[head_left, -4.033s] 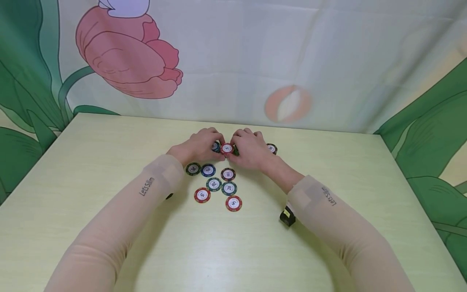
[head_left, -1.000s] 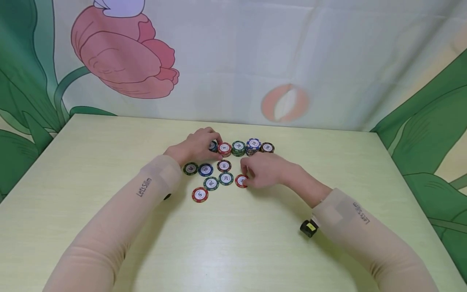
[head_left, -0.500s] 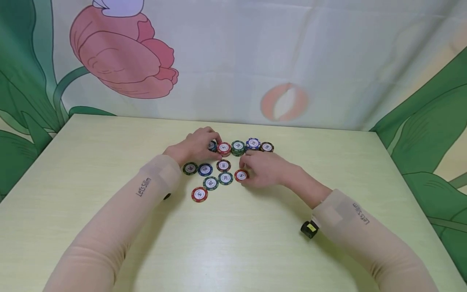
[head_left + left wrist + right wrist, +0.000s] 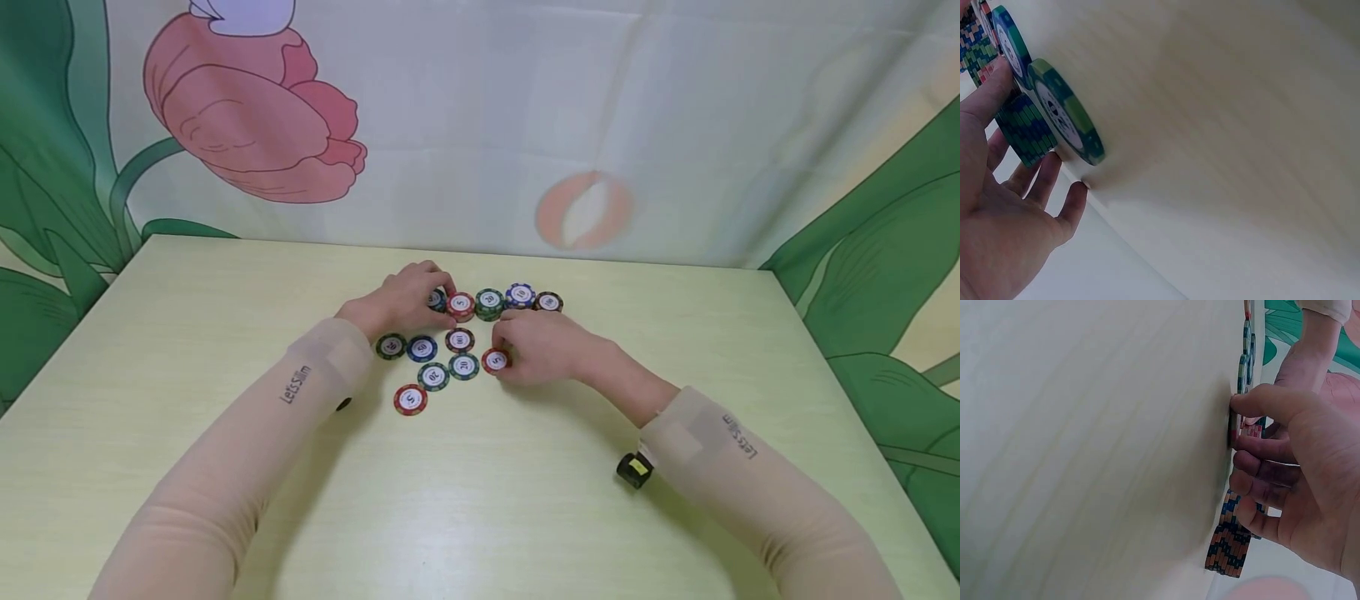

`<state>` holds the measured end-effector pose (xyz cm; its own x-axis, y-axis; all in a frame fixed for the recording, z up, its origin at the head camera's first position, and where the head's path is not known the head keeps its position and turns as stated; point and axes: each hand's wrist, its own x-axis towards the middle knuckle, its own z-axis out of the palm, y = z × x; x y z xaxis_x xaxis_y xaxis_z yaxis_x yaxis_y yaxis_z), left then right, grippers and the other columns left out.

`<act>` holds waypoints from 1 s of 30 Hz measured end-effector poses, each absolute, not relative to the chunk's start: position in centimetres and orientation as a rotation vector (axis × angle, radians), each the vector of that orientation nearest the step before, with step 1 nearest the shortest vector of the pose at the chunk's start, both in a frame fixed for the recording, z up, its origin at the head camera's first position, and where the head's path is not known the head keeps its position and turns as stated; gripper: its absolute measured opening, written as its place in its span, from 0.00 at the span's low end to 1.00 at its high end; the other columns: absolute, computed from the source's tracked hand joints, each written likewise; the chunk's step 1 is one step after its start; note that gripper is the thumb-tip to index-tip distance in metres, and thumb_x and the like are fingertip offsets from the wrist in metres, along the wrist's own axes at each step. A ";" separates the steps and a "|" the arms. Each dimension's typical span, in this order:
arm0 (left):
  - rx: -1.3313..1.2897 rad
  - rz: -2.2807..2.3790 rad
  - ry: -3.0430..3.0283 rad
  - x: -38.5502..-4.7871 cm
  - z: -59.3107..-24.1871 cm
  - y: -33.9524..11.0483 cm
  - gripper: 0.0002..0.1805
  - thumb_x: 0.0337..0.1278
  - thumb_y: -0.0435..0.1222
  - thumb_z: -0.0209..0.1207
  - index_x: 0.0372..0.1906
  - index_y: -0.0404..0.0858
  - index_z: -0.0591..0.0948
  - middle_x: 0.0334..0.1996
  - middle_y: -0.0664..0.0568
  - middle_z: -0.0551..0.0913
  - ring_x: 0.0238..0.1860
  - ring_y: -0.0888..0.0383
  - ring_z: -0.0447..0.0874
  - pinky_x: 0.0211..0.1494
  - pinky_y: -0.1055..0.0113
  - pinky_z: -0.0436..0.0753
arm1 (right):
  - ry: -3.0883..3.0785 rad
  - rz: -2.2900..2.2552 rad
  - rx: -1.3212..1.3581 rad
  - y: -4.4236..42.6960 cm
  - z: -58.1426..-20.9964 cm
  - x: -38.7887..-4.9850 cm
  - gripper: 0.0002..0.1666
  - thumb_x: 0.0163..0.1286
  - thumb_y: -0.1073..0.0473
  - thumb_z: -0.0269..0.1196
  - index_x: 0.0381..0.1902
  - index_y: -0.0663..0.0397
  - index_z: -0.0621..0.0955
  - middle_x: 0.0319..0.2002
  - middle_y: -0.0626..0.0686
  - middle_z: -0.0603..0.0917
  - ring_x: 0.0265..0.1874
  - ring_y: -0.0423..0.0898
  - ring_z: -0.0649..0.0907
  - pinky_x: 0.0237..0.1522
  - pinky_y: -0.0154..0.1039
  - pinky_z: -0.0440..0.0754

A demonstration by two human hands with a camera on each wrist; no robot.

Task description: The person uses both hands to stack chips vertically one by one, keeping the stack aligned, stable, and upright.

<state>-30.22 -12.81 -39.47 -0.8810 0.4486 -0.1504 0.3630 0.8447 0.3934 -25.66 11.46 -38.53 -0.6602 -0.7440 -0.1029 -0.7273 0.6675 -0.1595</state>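
My left hand point(image 4: 408, 298) curls round the left end of a row of chip stacks. Its thumb touches the red stack point(image 4: 461, 306), and its fingers reach behind the dark green-blue stack point(image 4: 1025, 128). With thumb and finger, my right hand point(image 4: 543, 347) pinches the edge of a red "5" chip point(image 4: 496, 360), which also shows edge-on in the right wrist view point(image 4: 1234, 428). That chip lies right of a green "20" chip point(image 4: 463, 367). Beyond my right hand stand a green stack point(image 4: 490, 302), a blue-white stack point(image 4: 520, 294) and a black stack point(image 4: 549, 301).
Loose chips lie nearer me: a black-edged "100" point(image 4: 460, 340), a blue "50" point(image 4: 422, 348), a dark green one point(image 4: 391, 346), another "20" point(image 4: 433, 377) and a red "5" point(image 4: 410, 400). A black device point(image 4: 634, 470) hangs at my right wrist. Behind the table point(image 4: 480, 517) hangs a printed cloth point(image 4: 450, 125).
Since the earliest frame, my right hand has left the row and come nearer, and the red chip has moved back and right. The "100" and right-hand "20" chips have shifted slightly back. My left hand stays.
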 end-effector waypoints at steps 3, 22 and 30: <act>0.627 0.519 2.787 -30.2 -39.5 -12.8 0.27 0.63 0.49 0.69 0.61 0.40 0.79 0.68 0.41 0.69 0.69 0.43 0.64 0.70 0.39 0.63 | 2.733 -0.175 -1.207 11.3 -38.6 -25.7 0.16 0.63 0.46 0.70 0.40 0.50 0.83 0.36 0.45 0.78 0.33 0.42 0.78 0.34 0.39 0.78; 0.635 0.529 2.810 -30.3 -39.8 -12.8 0.25 0.63 0.48 0.69 0.59 0.40 0.80 0.65 0.42 0.71 0.66 0.43 0.67 0.68 0.38 0.64 | 2.989 -0.211 -1.242 9.2 -37.2 -26.8 0.19 0.61 0.46 0.69 0.41 0.54 0.83 0.50 0.54 0.76 0.47 0.50 0.74 0.43 0.45 0.78; 0.649 0.524 2.823 -30.1 -39.7 -12.9 0.25 0.63 0.48 0.70 0.58 0.40 0.80 0.64 0.42 0.72 0.65 0.43 0.67 0.66 0.38 0.66 | 3.003 -0.122 -1.157 7.9 -37.5 -28.0 0.19 0.62 0.42 0.68 0.40 0.50 0.83 0.57 0.52 0.77 0.57 0.51 0.71 0.59 0.59 0.68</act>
